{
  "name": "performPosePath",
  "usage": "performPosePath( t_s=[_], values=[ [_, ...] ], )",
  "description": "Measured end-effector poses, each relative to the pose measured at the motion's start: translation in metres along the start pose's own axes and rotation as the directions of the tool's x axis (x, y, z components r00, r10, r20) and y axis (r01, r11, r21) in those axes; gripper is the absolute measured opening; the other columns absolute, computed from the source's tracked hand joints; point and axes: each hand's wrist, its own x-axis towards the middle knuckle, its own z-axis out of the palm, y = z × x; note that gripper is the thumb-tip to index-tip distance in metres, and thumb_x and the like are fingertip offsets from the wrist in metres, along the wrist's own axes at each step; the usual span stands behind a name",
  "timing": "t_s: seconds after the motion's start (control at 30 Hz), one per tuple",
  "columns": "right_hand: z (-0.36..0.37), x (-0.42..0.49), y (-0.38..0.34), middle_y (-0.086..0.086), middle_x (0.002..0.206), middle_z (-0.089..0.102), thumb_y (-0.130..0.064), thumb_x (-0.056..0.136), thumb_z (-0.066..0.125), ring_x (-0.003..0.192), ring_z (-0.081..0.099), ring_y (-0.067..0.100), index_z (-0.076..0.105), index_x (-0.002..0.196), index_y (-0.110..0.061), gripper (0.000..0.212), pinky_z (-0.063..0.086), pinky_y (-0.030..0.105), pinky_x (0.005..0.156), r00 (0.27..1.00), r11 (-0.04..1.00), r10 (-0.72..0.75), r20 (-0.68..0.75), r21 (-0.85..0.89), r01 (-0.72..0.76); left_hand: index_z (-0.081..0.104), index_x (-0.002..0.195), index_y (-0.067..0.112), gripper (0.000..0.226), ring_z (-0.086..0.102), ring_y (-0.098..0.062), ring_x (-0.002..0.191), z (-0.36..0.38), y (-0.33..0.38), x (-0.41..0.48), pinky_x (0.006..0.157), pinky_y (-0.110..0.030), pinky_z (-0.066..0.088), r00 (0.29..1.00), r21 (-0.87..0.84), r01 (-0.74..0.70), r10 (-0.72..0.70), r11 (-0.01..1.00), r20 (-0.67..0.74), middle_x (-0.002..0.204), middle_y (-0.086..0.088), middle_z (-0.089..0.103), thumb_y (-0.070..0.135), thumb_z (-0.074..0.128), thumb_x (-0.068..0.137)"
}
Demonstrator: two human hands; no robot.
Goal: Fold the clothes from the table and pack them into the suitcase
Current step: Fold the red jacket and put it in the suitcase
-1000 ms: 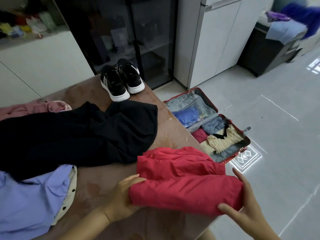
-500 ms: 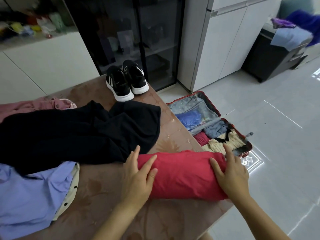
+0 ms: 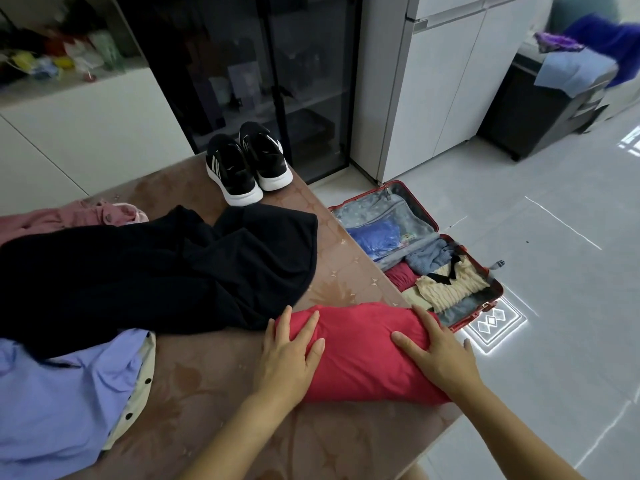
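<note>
Red garment (image 3: 363, 355) sits under left hand (image 3: 287, 356) and right hand (image 3: 440, 353), each grip wide and flat; even pressure should tighten the folds.

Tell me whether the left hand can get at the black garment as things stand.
Probably yes. The left hand lies flat on the rolled red garment, and the black garment lies just beyond it, its near edge uncovered. Nothing stands between them; the hand would only have to leave the roll.
</note>
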Motion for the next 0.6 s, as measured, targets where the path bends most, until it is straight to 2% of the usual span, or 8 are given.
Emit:
performPosePath(
  t_s=[0.1,0.2,0.27,0.37,0.43,0.5,0.57,0.6],
  values=[
    [0.001,-0.012,-0.002,0.002,0.143,0.044,-0.097,0.054,0.015,0.132,0.041,0.024,0.010,0.146,-0.041,0.108,0.011,0.056,0.112,0.994,0.998,0.059,-0.087,0.023,-0.057,0.016,0.148,0.040,0.075,0.012,-0.019,0.144,-0.005,-0.004,-0.008,0.111,-0.031,0.023,0.998,-0.199,-0.009,-0.003,0.980,-0.058,0.159,-0.001,-0.004,0.071,0.017,0.080],
    [0.002,-0.026,0.000,0.008,0.139,0.045,-0.096,0.057,0.020,0.129,0.041,0.028,0.016,0.146,-0.035,0.108,0.022,0.052,0.112,0.971,0.991,0.126,-0.204,0.064,-0.115,0.021,0.149,0.017,0.083,0.030,-0.021,0.139,-0.012,-0.012,-0.014,0.108,-0.030,0.028,0.970,-0.376,0.117,-0.186,0.919,-0.153,0.154,-0.009,0.024,0.065,0.041,0.084],
    [-0.001,-0.031,0.001,0.009,0.136,0.048,-0.093,0.062,0.025,0.126,0.044,0.029,0.018,0.146,-0.032,0.104,0.030,0.050,0.107,0.966,0.988,0.151,-0.210,0.041,-0.146,0.025,0.146,0.011,0.079,0.042,-0.023,0.131,-0.014,-0.012,-0.015,0.106,-0.036,0.035,0.951,-0.460,0.234,-0.300,0.857,-0.075,0.145,-0.009,0.040,0.055,0.054,0.087],
    [-0.005,-0.030,-0.003,0.007,0.130,0.052,-0.090,0.062,0.030,0.120,0.049,0.027,0.024,0.142,-0.027,0.102,0.038,0.048,0.100,0.972,0.984,0.176,-0.157,0.003,-0.178,0.038,0.136,0.007,0.078,0.052,-0.026,0.120,-0.016,-0.006,-0.009,0.099,-0.037,0.040,0.925,-0.529,0.310,-0.378,0.790,-0.022,0.132,-0.011,0.054,0.059,0.056,0.081],
    [-0.007,-0.025,-0.002,0.004,0.121,0.057,-0.092,0.058,0.037,0.111,0.055,0.026,0.035,0.130,-0.020,0.102,0.044,0.045,0.093,0.968,0.971,0.234,-0.085,0.059,-0.230,0.044,0.130,0.005,0.076,0.055,-0.028,0.116,-0.016,-0.002,-0.004,0.098,-0.035,0.042,0.904,-0.548,0.377,-0.425,0.747,0.042,0.125,-0.011,0.058,0.059,0.061,0.080],
    [-0.012,-0.020,0.002,0.001,0.100,0.064,-0.099,0.044,0.040,0.092,0.062,0.023,0.049,0.104,-0.016,0.102,0.050,0.043,0.083,0.961,0.945,0.278,-0.004,0.178,-0.273,0.049,0.124,0.005,0.093,0.058,-0.026,0.110,-0.015,0.000,-0.001,0.096,-0.035,0.045,0.893,-0.574,0.418,-0.436,0.704,0.117,0.118,-0.009,0.061,0.075,0.061,0.064],
    [-0.018,-0.019,0.006,0.000,0.079,0.065,-0.099,0.037,0.040,0.076,0.062,0.021,0.054,0.082,-0.017,0.094,0.052,0.042,0.077,0.959,0.944,0.277,0.055,0.169,-0.282,0.056,0.116,0.007,0.109,0.062,-0.021,0.103,-0.007,-0.002,0.001,0.094,-0.034,0.048,0.898,-0.582,0.416,-0.418,0.699,0.140,0.111,-0.006,0.065,0.090,0.054,0.045],
    [-0.019,-0.020,0.009,0.000,0.074,0.064,-0.098,0.037,0.040,0.073,0.062,0.020,0.055,0.077,-0.019,0.090,0.052,0.042,0.077,0.958,0.949,0.278,0.075,0.134,-0.286,0.058,0.115,0.008,0.112,0.063,-0.019,0.103,-0.003,-0.001,0.001,0.092,-0.032,0.049,0.904,-0.575,0.406,-0.405,0.711,0.138,0.110,-0.006,0.066,0.092,0.052,0.042]
  ],
)
